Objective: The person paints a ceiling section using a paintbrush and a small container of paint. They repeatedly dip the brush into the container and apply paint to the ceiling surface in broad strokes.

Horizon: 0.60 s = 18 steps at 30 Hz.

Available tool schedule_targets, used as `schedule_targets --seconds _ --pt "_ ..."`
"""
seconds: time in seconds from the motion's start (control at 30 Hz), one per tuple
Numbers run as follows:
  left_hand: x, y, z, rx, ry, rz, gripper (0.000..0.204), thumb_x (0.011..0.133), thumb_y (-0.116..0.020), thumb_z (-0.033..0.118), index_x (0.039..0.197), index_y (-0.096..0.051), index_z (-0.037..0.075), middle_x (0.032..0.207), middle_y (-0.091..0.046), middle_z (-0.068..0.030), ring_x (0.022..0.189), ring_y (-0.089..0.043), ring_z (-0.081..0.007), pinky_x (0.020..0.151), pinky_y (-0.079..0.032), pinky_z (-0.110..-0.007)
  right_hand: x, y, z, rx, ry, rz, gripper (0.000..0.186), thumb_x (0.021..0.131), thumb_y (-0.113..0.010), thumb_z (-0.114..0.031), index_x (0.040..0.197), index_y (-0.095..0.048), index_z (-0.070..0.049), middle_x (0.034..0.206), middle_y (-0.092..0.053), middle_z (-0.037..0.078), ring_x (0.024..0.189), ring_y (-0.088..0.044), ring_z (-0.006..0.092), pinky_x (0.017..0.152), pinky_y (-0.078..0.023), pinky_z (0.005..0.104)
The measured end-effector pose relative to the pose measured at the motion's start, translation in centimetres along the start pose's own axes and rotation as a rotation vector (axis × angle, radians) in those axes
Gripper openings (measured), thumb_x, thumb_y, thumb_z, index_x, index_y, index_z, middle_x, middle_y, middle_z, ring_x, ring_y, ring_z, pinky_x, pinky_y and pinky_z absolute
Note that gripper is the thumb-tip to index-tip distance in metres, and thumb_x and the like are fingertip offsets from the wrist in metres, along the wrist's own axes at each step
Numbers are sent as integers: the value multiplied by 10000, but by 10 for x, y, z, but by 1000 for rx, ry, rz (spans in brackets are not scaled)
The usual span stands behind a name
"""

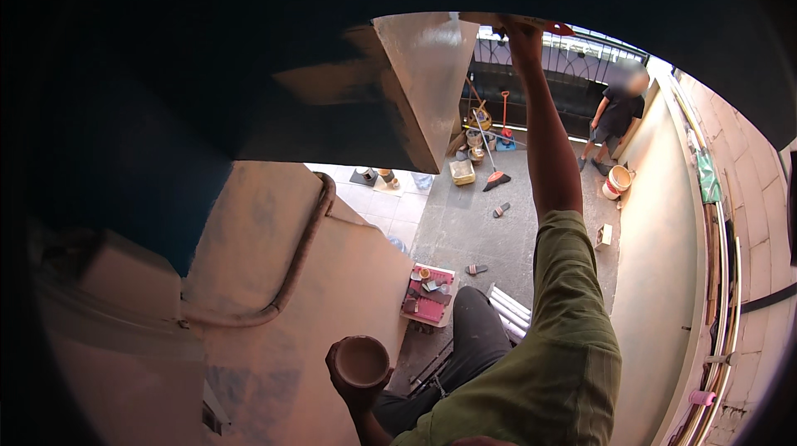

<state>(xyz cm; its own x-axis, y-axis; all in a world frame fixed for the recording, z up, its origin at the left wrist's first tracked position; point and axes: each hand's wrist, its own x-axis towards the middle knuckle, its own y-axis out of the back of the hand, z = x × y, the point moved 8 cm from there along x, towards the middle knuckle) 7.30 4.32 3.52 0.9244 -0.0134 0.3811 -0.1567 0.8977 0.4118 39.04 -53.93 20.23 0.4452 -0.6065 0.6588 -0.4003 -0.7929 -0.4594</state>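
My left hand (349, 380) is closed round a round cup (362, 360), seen from above with a brownish inside, near the lower middle. My right hand (521, 39) is raised at the top, its fingers gripping a flat tool with a red part (554, 26), perhaps a brush; its working end is hidden against the dark overhang (332, 131). The overhang's underside has uneven tan patches, and a pale angled face (419, 89) adjoins it left of my right hand.
A person (616, 114) stands below at the right near a bucket (615, 183). A pink table (428, 297) with small items, white pipes (510, 309), sandals (501, 210) and brooms (496, 180) lie or stand below. A curved pipe (310, 243) runs along the left wall; long poles (711, 280) line the right.
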Motion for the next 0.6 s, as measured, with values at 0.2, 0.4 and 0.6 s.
schedule_targets --seconds 0.2,0.4,0.6 --pt "-1 3 -3 2 18 15 1002 533 -911 344 1310 -378 3 1198 -525 -151 1097 -561 -294 937 -475 -432 -112 -60 -91 -136 -27 -173 339 868 -710 -240 1106 -675 0 791 -687 44 683 -613 77 638 -490 225" --pt "1 -3 -3 -16 5 3 1007 529 -914 346 1309 -377 2 1198 -525 -154 1096 -561 -295 935 -474 -433 -138 -51 -101 197 -234 -287 355 806 -770 -167 1029 -631 72 855 -679 106 692 -648 146 633 -541 272" --pt "7 -7 3 -22 2 -2 1011 526 -917 347 1307 -376 2 1197 -526 -157 1096 -561 -296 934 -473 -434 2 -24 -16 133 4 -92 195 834 -716 -133 919 -630 20 733 -647 95 606 -612 156 544 -452 265"
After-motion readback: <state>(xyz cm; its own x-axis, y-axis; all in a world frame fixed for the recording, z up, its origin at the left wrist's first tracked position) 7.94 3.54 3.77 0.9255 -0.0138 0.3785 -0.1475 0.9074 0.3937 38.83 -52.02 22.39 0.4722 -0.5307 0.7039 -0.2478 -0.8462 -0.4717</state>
